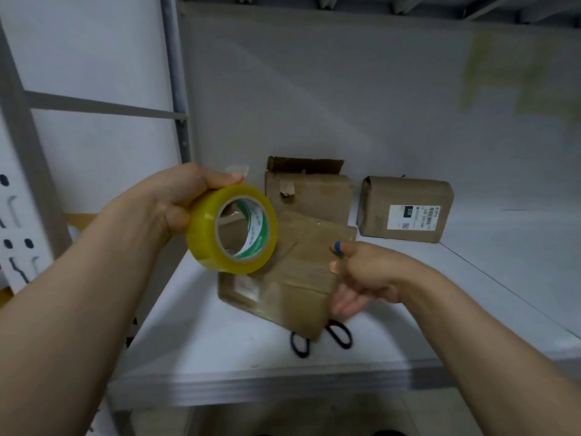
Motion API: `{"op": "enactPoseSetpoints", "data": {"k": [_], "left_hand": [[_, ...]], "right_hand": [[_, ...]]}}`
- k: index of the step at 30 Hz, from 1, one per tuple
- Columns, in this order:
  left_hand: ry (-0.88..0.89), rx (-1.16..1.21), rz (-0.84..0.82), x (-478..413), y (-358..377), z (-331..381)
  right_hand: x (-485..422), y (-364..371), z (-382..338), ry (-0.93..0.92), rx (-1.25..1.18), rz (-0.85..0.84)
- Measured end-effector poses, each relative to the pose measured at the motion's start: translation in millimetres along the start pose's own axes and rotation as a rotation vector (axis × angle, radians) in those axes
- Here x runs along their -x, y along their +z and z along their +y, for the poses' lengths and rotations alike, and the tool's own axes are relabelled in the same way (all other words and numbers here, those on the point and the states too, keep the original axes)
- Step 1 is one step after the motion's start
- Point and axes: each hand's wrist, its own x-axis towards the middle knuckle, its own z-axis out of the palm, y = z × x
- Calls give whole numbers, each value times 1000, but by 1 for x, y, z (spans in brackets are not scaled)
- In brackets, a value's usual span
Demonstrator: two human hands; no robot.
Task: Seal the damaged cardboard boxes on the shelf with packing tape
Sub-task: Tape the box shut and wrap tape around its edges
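The left hand [176, 199] gripped the tape [232, 229] at centre-left, free end up by the thumb. The right hand [367, 275] lay at the front box [301, 278], grip unclear. That end could fold or restick. The box sat on scissors [349, 339] and might rock.

White shelf [220, 347] stands against a grey panel [345, 89], pegboard [12, 215] at its left.

Storeroom: metal shelving [283, 382], labelled parcels [405, 209].

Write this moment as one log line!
left hand: grips packing tape roll | right hand: at front cardboard box | scissors: under that box
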Motion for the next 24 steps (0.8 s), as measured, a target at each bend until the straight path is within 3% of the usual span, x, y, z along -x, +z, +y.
{"op": "enactPoseSetpoints", "data": {"k": [3, 6, 11, 13, 16, 19, 24], "left_hand": [[-25, 62, 12, 4, 10, -4], [-38, 130, 64, 6, 25, -6], [26, 282, 65, 2, 63, -1], [48, 207, 103, -1, 71, 2], [159, 90, 334, -14, 66, -2], [175, 169, 471, -33, 43, -7], [69, 237, 583, -65, -14, -40]], "right_hand": [[-2, 1, -3, -121, -34, 94], [12, -2, -22, -424, -17, 227], [13, 18, -51, -703, 172, 68], [11, 10, -54, -697, 93, 56], [15, -10, -54, -670, -77, 80], [17, -16, -49, -618, -53, 138], [36, -24, -14, -438, -47, 28]]}}
